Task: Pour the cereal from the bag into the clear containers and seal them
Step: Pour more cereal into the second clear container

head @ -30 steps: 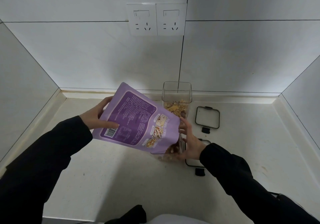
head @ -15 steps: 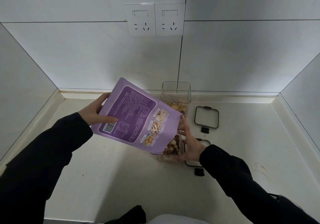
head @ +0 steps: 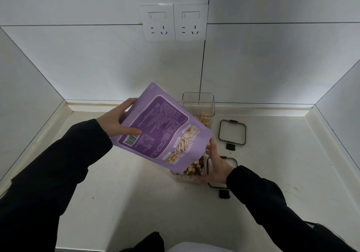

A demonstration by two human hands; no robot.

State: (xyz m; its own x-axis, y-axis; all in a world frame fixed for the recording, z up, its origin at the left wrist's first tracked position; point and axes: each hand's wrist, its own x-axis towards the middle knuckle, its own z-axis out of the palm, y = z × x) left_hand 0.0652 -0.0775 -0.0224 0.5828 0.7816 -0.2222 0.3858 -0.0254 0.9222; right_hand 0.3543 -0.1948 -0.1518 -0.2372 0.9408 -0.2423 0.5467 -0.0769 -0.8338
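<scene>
My left hand (head: pixel 118 122) grips the bottom end of a purple cereal bag (head: pixel 161 129), which is tilted mouth-down to the right. The mouth sits over a near clear container (head: pixel 191 171) that holds mixed cereal. My right hand (head: pixel 215 164) holds this container's right side, fingers up along its wall. A second clear container (head: pixel 198 105) stands behind, near the wall, with cereal in its lower part. A black-rimmed lid (head: pixel 232 133) lies flat to the right. Another lid (head: pixel 224 173) lies mostly hidden under my right hand and wrist.
The pale counter (head: pixel 120 193) is closed in by white tiled walls at the back, left and right. Two wall sockets (head: pixel 174 21) sit above the containers. A small dark stain marks the counter at the far right.
The bag's bottom end has risen, so the bag tilts more steeply. More cereal shows in the near container. My right hand stays on the container.
</scene>
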